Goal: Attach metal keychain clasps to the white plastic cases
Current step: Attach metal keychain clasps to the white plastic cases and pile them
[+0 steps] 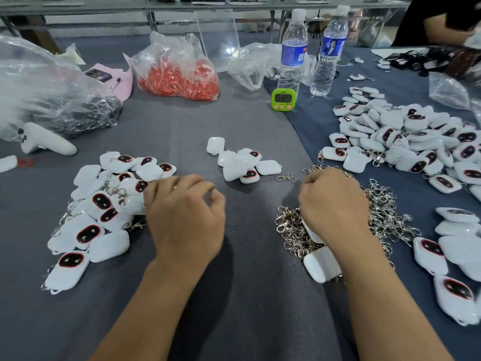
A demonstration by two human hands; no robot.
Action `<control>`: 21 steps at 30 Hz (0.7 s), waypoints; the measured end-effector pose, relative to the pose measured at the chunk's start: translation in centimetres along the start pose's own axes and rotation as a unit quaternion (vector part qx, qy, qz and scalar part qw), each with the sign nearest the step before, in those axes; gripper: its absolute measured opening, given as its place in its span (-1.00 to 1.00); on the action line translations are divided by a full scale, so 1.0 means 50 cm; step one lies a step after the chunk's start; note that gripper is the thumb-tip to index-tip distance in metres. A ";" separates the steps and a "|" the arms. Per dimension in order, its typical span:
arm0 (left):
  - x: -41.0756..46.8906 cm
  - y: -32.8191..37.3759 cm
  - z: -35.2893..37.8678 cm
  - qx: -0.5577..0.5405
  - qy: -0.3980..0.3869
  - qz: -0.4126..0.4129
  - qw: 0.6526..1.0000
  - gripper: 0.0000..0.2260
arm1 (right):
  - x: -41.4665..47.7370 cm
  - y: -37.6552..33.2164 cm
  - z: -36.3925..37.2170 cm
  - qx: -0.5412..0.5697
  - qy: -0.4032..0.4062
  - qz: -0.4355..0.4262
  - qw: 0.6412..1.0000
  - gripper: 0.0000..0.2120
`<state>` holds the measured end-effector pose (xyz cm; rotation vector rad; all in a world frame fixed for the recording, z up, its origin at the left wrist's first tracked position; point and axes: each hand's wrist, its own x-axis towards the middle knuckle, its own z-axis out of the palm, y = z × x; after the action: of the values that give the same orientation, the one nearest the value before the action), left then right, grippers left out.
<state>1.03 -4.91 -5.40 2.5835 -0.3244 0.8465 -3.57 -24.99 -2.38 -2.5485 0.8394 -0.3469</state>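
My left hand [183, 217] hovers low over the grey cloth, fingers loosely curled and holding nothing, its fingertips at the edge of the left pile of white cases [100, 212] that carry clasps. My right hand [331, 204] lies knuckles-up on the heap of metal clasps [385, 212], fingers curled down into its far edge and gripping clasps; the fingertips are hidden. A plain white case [321, 265] lies under my right wrist. A small group of cases [240, 162] sits in the middle beyond both hands, with one loose clasp [286, 177] beside it.
A large pile of cases [408, 142] fills the right side. Behind stand a green timer [283, 99], two water bottles [292, 53], a bag of red parts [179, 79] and a big plastic bag [46, 92]. A white controller [44, 143] lies at left. Another person's arm [442, 24] shows at top right.
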 end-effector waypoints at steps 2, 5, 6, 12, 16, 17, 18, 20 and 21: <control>-0.011 0.021 0.004 -0.017 -0.040 0.025 0.999 -0.80 | -0.009 -0.008 0.002 -0.049 -0.038 -0.033 0.998 -0.81; -0.020 0.039 0.003 -0.043 -0.086 0.046 0.994 -0.79 | -0.019 -0.017 0.004 -0.114 -0.075 -0.085 0.987 -0.79; -0.022 0.044 0.001 -0.046 -0.097 0.051 0.993 -0.79 | -0.019 -0.018 0.005 -0.124 -0.079 -0.092 0.985 -0.80; -0.026 0.047 -0.006 -0.085 -0.135 0.063 0.985 -0.89 | -0.028 -0.030 0.023 -0.144 -0.062 -0.121 0.980 -0.79; -0.028 0.044 -0.003 -0.115 -0.155 0.057 0.980 -0.83 | -0.022 -0.004 -0.006 -0.154 -0.023 -0.071 0.985 -0.67; -0.028 0.044 -0.003 -0.119 -0.155 0.054 0.979 -0.82 | -0.023 0.004 -0.013 -0.178 -0.025 -0.063 0.982 -0.63; -0.027 0.045 -0.001 -0.120 -0.156 0.053 0.979 -0.82 | -0.026 0.010 -0.016 -0.196 -0.034 -0.057 0.978 -0.62; -0.029 0.045 0.001 -0.111 -0.164 0.057 0.979 -0.82 | -0.031 0.008 -0.011 -0.193 -0.045 -0.066 0.978 -0.72; -0.029 0.045 0.003 -0.106 -0.169 0.061 0.978 -0.81 | -0.033 0.000 -0.004 -0.186 -0.043 -0.082 0.978 -0.78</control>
<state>-0.80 -6.84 -5.71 2.5149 -0.6414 0.3807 -4.94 -24.08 -2.36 -2.9659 0.7185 -0.1354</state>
